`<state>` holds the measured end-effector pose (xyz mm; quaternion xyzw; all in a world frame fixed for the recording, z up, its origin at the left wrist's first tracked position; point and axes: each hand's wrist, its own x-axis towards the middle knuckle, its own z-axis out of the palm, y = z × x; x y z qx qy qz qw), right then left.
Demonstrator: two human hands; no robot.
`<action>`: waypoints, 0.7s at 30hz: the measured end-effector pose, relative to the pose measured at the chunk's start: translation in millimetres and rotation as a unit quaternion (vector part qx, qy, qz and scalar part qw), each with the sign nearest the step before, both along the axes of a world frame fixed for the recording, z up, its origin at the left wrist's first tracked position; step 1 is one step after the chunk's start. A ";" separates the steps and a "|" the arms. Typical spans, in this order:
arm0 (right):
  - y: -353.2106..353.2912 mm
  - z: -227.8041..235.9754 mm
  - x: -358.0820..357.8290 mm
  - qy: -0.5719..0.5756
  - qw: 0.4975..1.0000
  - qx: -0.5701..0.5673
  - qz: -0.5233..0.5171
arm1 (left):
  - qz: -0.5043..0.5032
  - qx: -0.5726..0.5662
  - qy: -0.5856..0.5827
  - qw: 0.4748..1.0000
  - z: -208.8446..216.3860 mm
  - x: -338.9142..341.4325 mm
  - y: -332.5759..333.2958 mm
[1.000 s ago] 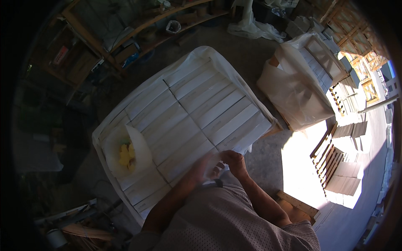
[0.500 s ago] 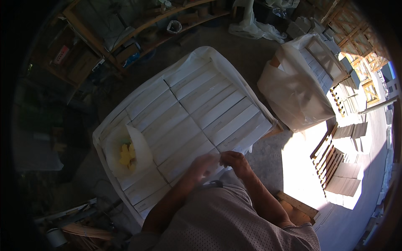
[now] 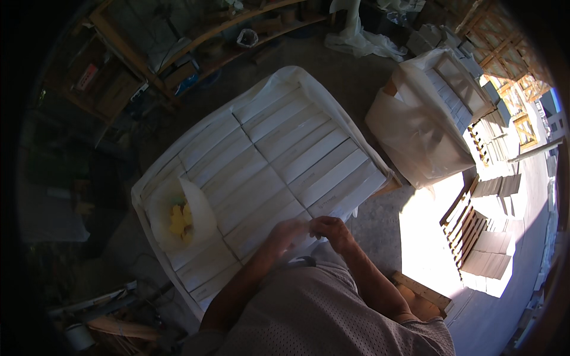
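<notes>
My left hand (image 3: 289, 233) and my right hand (image 3: 330, 228) are close together in front of my body, over the near edge of a large stack of white boxes (image 3: 252, 178). Motion smears the left hand, so its fingers cannot be read. The right hand's fingers are curled in a pinch; whatever they hold, if anything, is too small to make out. Whitish plastic film (image 3: 261, 80) wraps the sides of the stack. On its left corner sits an opened white bag (image 3: 202, 204) with yellow pieces (image 3: 180, 221) inside.
A second film-wrapped load (image 3: 418, 127) stands to the right, beyond a gap of floor. Wooden pallets (image 3: 463, 230) and flat grey stacks (image 3: 488, 255) lie in sunlight. Wooden shelving (image 3: 231, 26) runs along the back. A wooden crate (image 3: 420, 293) is near my right elbow.
My right hand has shifted very slightly left, toward the left hand. The left hand stays blurred at nearly the same place. The boxes and bag have not moved.
</notes>
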<state>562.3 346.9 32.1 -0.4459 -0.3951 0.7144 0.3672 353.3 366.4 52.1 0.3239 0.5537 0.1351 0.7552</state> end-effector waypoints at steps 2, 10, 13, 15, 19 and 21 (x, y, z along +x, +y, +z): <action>-0.3 -4.5 2.4 -0.023 0.998 0.052 0.019 | -0.017 -0.004 0.009 1.000 -2.5 1.2 3.8; 0.6 -2.7 2.5 -0.088 0.996 -0.014 0.030 | -0.013 0.036 0.064 0.997 -1.4 8.5 0.8; 0.7 1.1 3.1 -0.180 0.983 0.008 0.044 | -0.023 0.038 0.052 0.998 1.0 13.5 3.2; -5.6 2.7 6.2 -0.145 0.989 0.000 0.006 | -0.015 0.045 0.066 0.997 -1.5 23.0 3.2; -14.9 -4.5 16.7 -0.185 0.982 0.021 -0.024 | -0.053 0.075 0.103 0.991 -11.8 38.6 5.0; -25.1 -9.5 22.8 -0.182 0.979 0.049 -0.083 | -0.090 0.087 0.121 0.985 -20.9 47.8 6.8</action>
